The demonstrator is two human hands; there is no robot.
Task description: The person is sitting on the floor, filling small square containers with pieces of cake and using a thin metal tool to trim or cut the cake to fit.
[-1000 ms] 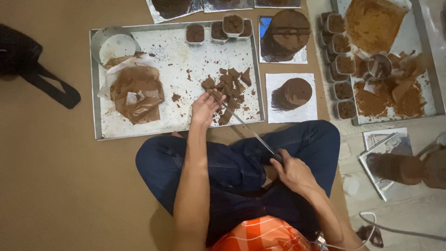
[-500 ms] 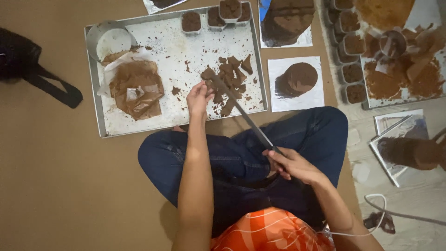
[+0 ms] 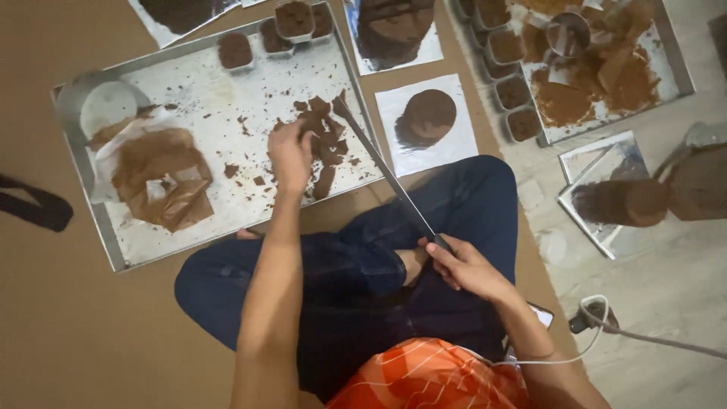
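Sitting cross-legged on the floor, the person grips the handle of a long knife (image 3: 386,173) over the lap with the right hand (image 3: 466,266), fingers wrapped tight around it. Since a second ago the blade has swung up so its tip now rests at the pile of brown chunks (image 3: 322,140) on the metal tray (image 3: 113,254), suggesting cutting is underway. Farther out, the left hand (image 3: 290,151) has stayed on those chunks, fingers curled down onto them.
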